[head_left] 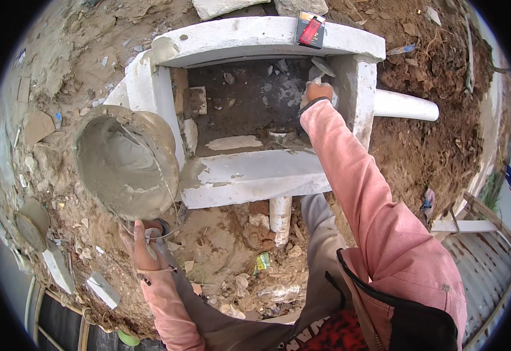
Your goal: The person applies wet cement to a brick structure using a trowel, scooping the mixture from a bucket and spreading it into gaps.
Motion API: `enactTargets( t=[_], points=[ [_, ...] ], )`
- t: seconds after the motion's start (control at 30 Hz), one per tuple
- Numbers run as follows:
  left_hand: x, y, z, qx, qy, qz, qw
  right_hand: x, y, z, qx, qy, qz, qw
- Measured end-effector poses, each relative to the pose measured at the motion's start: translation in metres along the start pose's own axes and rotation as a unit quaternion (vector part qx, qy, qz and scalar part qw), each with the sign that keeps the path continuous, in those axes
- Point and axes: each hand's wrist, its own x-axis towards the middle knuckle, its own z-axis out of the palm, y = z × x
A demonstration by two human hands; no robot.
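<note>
Inside the masonry box, my right hand [319, 92] is closed around the handle of a trowel [324, 66]. Its grey blade lies against the far right inner corner. My left hand [143, 248] grips the near edge of a mortar-coated bucket [128, 161], close to its thin wire handle. The bucket tilts toward me left of the box, with wet grey mortar inside. White-coated walls [255, 175] frame the box, and its dark floor [244, 93] carries scattered mortar lumps. Part of the left hand's grip is hidden beneath the rim.
A small black-and-red packet [310, 30] rests on the far wall. White pipes stick out from the right side [406, 105] and near side [280, 219]. Loose soil and rubble surround the box. At lower right is a corrugated metal sheet [472, 269]; a mortar-caked container [32, 222] lies far left.
</note>
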Motion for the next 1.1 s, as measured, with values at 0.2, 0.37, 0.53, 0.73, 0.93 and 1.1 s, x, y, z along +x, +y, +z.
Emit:
enactTargets(
  t=[0.2,0.37,0.53,0.73,0.93,1.1],
  points=[
    [0.000,0.014,-0.025,0.175,-0.073,0.183,0.965,-0.085,-0.013,-0.097,0.246,-0.130,0.044,0.959],
    [-0.015,0.031,-0.012,0.012,-0.007,0.056,0.998,-0.039,-0.007,-0.130,-0.197,-0.182,-0.249,0.931],
    [-0.030,0.058,-0.004,0.022,0.028,0.059,0.998,-0.026,-0.075,-0.088,-0.653,-0.145,-0.399,0.627],
    [-0.036,0.062,-0.021,0.030,0.049,0.096,0.994,-0.015,-0.089,0.007,-0.800,-0.198,-0.280,0.493],
    [-0.041,0.060,-0.024,0.020,0.043,0.095,0.994,0.038,-0.070,0.047,-0.798,-0.190,-0.272,0.503],
    [-0.033,0.047,-0.027,0.009,0.067,0.077,0.995,0.035,-0.097,0.052,-0.876,-0.211,-0.193,0.389]
  ],
)
